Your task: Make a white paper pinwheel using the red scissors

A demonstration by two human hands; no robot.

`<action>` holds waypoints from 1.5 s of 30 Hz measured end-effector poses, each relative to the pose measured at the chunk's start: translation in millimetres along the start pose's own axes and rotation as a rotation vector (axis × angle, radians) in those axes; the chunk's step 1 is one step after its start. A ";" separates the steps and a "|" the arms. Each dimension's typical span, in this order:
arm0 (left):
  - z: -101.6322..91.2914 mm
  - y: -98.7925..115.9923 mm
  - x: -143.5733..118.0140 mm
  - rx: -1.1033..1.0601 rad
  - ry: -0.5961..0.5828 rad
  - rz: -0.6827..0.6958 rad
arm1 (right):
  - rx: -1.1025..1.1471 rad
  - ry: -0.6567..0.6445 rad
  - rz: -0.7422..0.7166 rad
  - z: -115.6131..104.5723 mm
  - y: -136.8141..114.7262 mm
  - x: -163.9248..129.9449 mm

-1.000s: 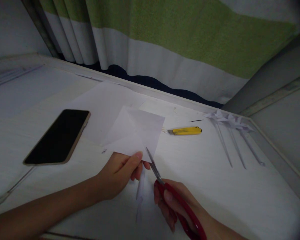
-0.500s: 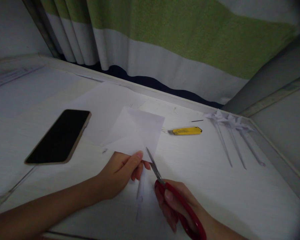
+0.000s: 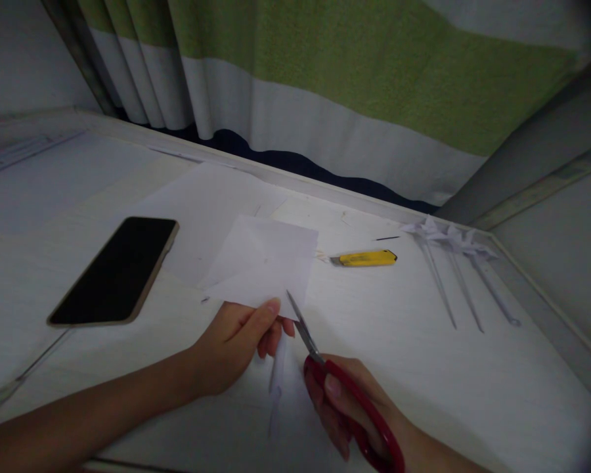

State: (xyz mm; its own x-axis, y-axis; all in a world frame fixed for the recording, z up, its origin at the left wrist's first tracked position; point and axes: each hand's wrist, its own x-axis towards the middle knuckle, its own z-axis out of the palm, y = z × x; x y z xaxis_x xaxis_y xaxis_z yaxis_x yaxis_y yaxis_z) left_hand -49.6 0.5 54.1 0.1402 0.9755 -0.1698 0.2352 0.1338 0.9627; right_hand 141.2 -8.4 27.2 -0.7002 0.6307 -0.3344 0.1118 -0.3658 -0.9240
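Note:
A square sheet of white paper [image 3: 270,256] with diagonal creases is pinched at its near edge by my left hand [image 3: 253,328], thumb on top and fingers beneath. My right hand [image 3: 345,401] is closed through the handles of red-handled scissors [image 3: 311,338]. One blade lies over the paper near its near right corner, and the other seems to be under it. Below my left fingers, rolled white paper sticks [image 3: 277,381] lie on the table, partly hidden by the hand.
Right of the paper lies a yellow utility knife [image 3: 367,258], with a thin dark rod [image 3: 387,238] behind it. Several paper pinwheels on sticks [image 3: 453,240] rest at the far right. A phone [image 3: 115,272] with a cable lies left. Larger paper [image 3: 192,203] and a curtain [image 3: 300,112] are behind.
The paper's far edge has dipped slightly and shifted a little left. Both hands and the scissors stay nearly in place, with the blades still at the paper's near right corner.

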 end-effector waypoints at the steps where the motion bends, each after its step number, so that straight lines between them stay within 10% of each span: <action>1: -0.1 0.0 0.0 0.001 0.000 -0.003 | 0.010 0.003 0.005 0.2 0.3 -0.6; 23: -1.4 0.0 0.7 -0.040 0.100 -0.056 | -0.337 0.231 -0.056 3.1 -7.6 -7.8; 32: -0.4 0.1 -1.3 -0.006 0.089 -0.070 | -0.185 0.015 -0.101 3.6 -13.0 -3.1; 45: 0.2 -0.9 -0.9 -0.025 0.078 -0.087 | -0.083 0.027 -0.052 8.9 -10.1 -2.1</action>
State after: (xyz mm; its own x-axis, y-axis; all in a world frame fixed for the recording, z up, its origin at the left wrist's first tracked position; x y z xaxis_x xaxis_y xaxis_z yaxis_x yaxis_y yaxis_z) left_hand -49.8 -0.5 53.4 0.0446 0.9705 -0.2368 0.2194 0.2217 0.9501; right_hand 135.3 -12.1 38.8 -0.6873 0.6662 -0.2897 0.1350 -0.2747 -0.9520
